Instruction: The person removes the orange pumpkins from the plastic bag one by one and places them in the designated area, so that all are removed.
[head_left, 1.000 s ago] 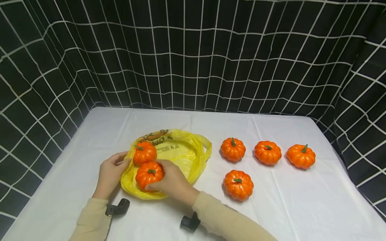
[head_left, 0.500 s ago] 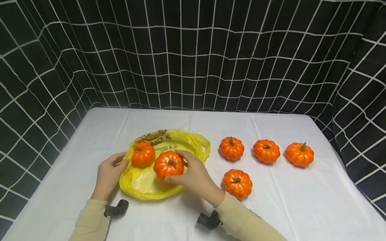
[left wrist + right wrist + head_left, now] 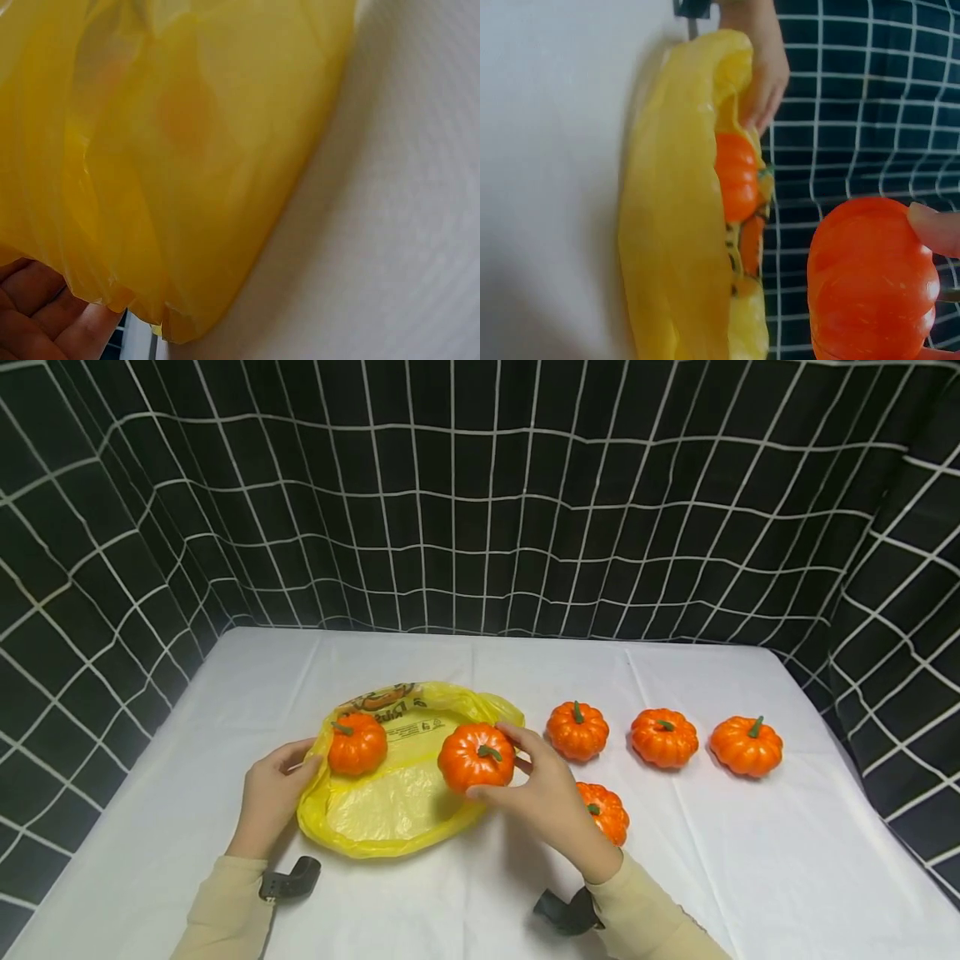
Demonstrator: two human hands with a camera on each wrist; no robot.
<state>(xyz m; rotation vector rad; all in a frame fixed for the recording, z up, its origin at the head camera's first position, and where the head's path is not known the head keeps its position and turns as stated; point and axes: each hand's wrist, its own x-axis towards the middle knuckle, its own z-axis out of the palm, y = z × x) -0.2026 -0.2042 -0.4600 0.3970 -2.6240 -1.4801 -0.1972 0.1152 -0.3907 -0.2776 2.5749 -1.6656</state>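
A yellow plastic bag (image 3: 390, 810) lies with its mouth spread wide on the table. One small orange pumpkin (image 3: 358, 745) with a green stem sits inside it at the left. My left hand (image 3: 272, 793) pinches the bag's left rim; the left wrist view shows its fingers at the edge of the yellow film (image 3: 210, 180). Over the bag's right rim, my right hand (image 3: 551, 797) grips another orange pumpkin (image 3: 474, 760) between thumb and fingers. In the right wrist view this pumpkin (image 3: 870, 277) is held up, apart from the bag (image 3: 667, 210).
Three pumpkins stand in a row to the right: one near the bag (image 3: 577, 732), a middle one (image 3: 664, 739) and a far right one (image 3: 746, 747). A further pumpkin (image 3: 606, 814) is partly behind my right hand. Black gridded cloth (image 3: 480, 527) encloses the white table (image 3: 787, 860).
My right hand has lifted the pumpkin from the bag's left part and carried it rightward to the right rim. My left hand stays on the left rim.
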